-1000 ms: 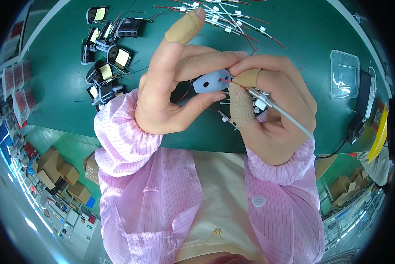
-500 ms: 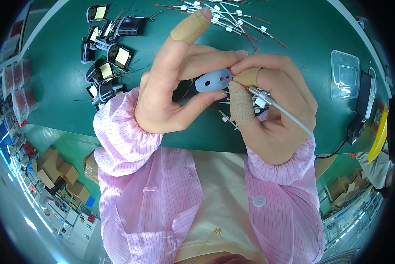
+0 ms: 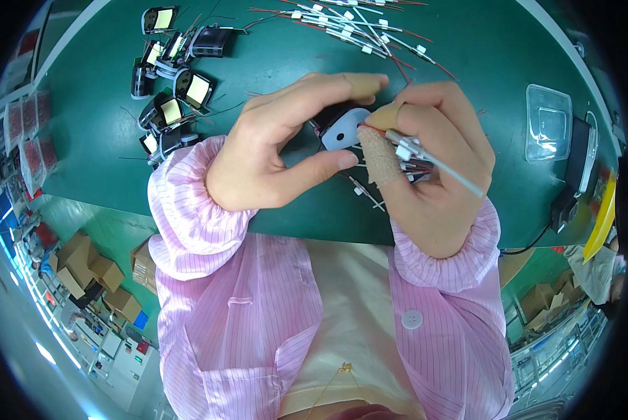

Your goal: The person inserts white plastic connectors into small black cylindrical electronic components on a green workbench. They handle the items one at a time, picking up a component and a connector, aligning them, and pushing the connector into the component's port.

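Observation:
My left hand (image 3: 272, 150) pinches a small black part with a pale blue-white plate (image 3: 343, 129) between thumb and fingers, just above the green table (image 3: 482, 77). My right hand (image 3: 436, 168) meets it from the right, its taped fingertips pressing a thin red wire (image 3: 371, 128) against the plate. The same hand holds a bundle of wires with white sleeves (image 3: 412, 150), and a grey-white lead runs out over its back. Both wrists wear pink striped sleeves.
Several small black coil parts with yellow tape (image 3: 170, 105) lie at the table's left. A spread of red and white sleeved wires (image 3: 356, 28) lies at the far edge. A clear plastic tray (image 3: 546, 122) and a black box (image 3: 576, 175) stand at right. Cardboard boxes (image 3: 90, 273) sit on the floor.
My left index finger has dropped from pointing up to lying flat over the part. The plate has turned and the hands have closed in around it.

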Motion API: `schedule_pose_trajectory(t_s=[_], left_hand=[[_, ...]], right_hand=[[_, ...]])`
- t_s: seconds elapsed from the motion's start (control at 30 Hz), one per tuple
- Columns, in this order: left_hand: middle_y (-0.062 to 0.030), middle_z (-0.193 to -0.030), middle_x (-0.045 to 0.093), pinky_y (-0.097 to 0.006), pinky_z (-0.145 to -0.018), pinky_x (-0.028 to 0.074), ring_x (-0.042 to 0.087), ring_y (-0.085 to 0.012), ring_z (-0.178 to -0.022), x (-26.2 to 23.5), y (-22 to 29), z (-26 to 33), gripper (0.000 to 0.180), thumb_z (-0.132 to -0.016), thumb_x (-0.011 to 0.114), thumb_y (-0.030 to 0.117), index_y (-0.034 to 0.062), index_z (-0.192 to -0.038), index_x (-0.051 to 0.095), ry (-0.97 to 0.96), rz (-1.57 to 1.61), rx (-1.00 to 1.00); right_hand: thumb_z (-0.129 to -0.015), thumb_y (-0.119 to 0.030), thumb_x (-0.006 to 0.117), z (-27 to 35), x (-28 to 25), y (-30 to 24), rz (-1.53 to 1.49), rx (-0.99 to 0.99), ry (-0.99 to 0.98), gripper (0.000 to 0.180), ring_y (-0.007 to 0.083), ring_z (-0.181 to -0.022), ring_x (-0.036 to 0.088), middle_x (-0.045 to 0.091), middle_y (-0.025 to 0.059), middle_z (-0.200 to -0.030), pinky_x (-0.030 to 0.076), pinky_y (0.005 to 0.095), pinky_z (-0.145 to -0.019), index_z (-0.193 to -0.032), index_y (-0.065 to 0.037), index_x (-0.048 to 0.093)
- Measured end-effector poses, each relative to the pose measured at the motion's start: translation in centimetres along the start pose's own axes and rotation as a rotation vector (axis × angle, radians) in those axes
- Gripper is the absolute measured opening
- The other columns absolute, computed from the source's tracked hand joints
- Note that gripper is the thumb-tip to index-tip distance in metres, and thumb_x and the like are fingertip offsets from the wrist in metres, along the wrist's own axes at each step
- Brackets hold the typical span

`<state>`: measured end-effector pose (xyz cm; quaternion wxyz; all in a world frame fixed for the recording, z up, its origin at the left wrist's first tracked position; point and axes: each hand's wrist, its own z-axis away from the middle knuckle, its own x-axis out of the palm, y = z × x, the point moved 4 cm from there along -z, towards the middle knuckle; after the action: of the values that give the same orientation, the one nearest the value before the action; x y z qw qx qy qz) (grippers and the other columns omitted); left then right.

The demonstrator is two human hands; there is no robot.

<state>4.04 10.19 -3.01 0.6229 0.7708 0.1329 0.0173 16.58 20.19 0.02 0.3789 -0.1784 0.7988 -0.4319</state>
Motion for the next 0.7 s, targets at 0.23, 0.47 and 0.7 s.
schedule_pose_trajectory(t_s=[0.23,0.47,0.7], left_hand=[[-0.0148,-0.11,0.063,-0.033,-0.079,0.05,0.061,-0.0264,-0.095,-0.5,-0.3,-0.1,0.047,-0.064,0.079,-0.001,-0.0017,-0.107,0.06,0.094,-0.032,0.055],[-0.0156,-0.108,0.057,-0.036,-0.087,0.046,0.057,-0.0246,-0.1,-0.6,0.5,0.2,0.058,-0.061,0.084,-0.003,-0.0045,-0.111,0.056,0.052,0.02,-0.017],[-0.0178,-0.112,0.056,-0.036,-0.091,0.043,0.055,-0.0256,-0.105,-1.0,0.5,0.1,0.047,-0.072,0.075,0.001,-0.0056,-0.114,0.056,0.022,0.01,-0.067]], right_hand=[[-0.08,0.002,0.063,0.0,-1.1,-0.3,-0.285,0.275,-0.098,0.023,0.0095,-0.075,0.048,0.056,0.0063,-0.088,0.042,0.0233,-0.076,-0.102,0.005,0.059],[-0.075,0.008,0.065,0.1,-0.2,0.6,-0.35,0.114,-0.001,0.016,0.0142,-0.059,0.056,0.062,0.0094,-0.078,0.045,0.0255,-0.055,-0.09,0.005,0.06],[-0.077,0.004,0.065,-0.6,-0.6,0.2,-0.016,0.182,-0.156,0.013,0.0182,-0.058,0.054,0.056,0.0105,-0.072,0.041,0.0287,-0.052,-0.09,0.004,0.064]])
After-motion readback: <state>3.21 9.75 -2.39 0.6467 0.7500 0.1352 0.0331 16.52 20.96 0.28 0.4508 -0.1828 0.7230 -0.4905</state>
